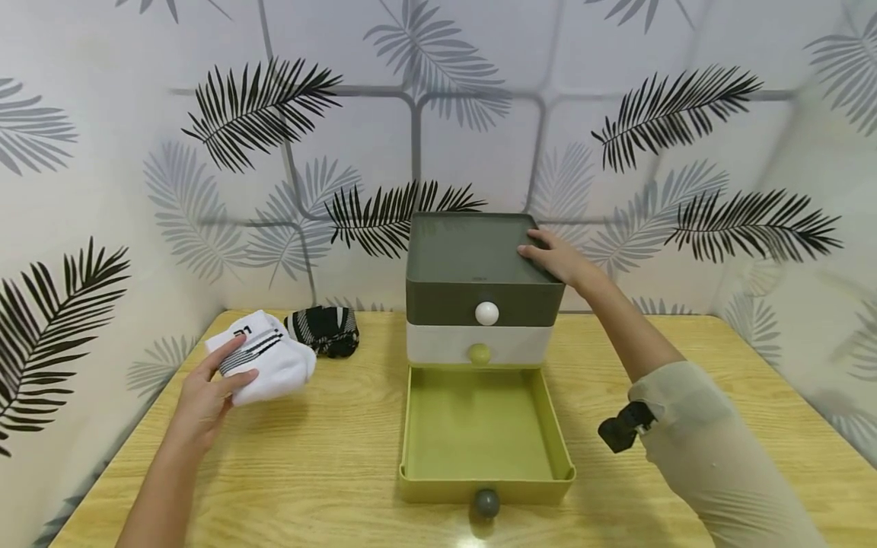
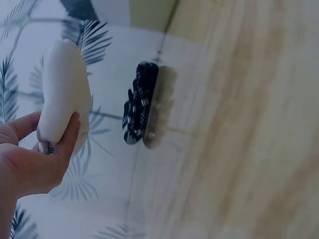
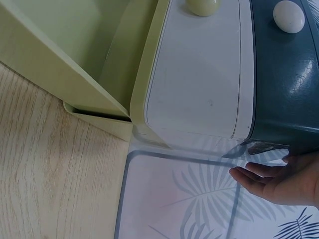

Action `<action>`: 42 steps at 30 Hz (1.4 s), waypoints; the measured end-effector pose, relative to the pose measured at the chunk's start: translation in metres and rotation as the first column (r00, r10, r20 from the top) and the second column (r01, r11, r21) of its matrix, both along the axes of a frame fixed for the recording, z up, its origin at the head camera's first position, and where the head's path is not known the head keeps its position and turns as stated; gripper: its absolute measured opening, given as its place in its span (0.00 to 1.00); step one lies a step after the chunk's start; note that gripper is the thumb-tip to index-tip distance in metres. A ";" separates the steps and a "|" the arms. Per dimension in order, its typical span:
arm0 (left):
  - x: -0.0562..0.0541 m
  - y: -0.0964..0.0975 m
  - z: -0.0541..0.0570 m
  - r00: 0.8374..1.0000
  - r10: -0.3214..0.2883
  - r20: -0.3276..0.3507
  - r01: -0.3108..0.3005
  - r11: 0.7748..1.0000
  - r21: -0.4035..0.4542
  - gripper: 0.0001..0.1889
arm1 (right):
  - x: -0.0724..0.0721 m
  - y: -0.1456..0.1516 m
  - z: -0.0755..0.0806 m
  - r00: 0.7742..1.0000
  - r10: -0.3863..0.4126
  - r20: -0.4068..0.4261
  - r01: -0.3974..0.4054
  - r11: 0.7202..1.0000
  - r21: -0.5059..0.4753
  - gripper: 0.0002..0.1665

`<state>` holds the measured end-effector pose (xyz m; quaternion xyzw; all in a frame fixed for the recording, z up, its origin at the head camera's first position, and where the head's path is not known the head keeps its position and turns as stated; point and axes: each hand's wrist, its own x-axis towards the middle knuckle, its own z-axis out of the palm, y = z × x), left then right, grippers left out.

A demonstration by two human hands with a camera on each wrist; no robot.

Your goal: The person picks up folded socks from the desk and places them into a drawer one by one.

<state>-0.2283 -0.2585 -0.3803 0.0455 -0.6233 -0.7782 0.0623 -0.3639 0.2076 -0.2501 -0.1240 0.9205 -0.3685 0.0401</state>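
My left hand (image 1: 205, 396) pinches a folded pair of white socks (image 1: 277, 369) with black stripes, held up over the left side of the table. In the left wrist view the thumb and fingers clasp the lower end of the white socks (image 2: 65, 94). Behind them a folded black-and-white pair of socks (image 1: 323, 332) lies on the table. My right hand (image 1: 558, 255) rests on the right edge of the dark green top of a three-tier drawer box (image 1: 473, 247), fingers spread. The bottom yellow-green drawer (image 1: 479, 434) is pulled out, with nothing in it.
The white middle drawer (image 1: 438, 344) and dark green top drawer (image 1: 438, 303) are closed, with round knobs. The pulled-out drawer's grey knob (image 1: 487, 503) juts toward the table's near side. A leaf-patterned curtain (image 1: 370, 152) hangs behind the wooden table (image 1: 329, 464).
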 end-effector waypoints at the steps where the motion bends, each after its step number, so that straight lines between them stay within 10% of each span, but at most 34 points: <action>1: 0.001 0.004 0.003 1.000 -0.003 0.000 0.003 1.000 -0.003 0.31 | 0.000 0.000 0.001 1.000 -0.003 0.003 0.003 1.000 0.003 0.40; 17: 0.015 0.071 0.030 0.985 -0.169 0.030 0.170 0.985 -0.036 0.30 | -0.001 0.002 -0.001 1.000 0.002 -0.011 -0.002 1.000 -0.002 0.41; 42: 0.033 0.152 0.023 0.939 -0.339 0.060 0.341 0.939 -0.035 0.31 | -0.002 -0.002 -0.001 1.000 -0.011 0.009 0.011 1.000 0.000 0.39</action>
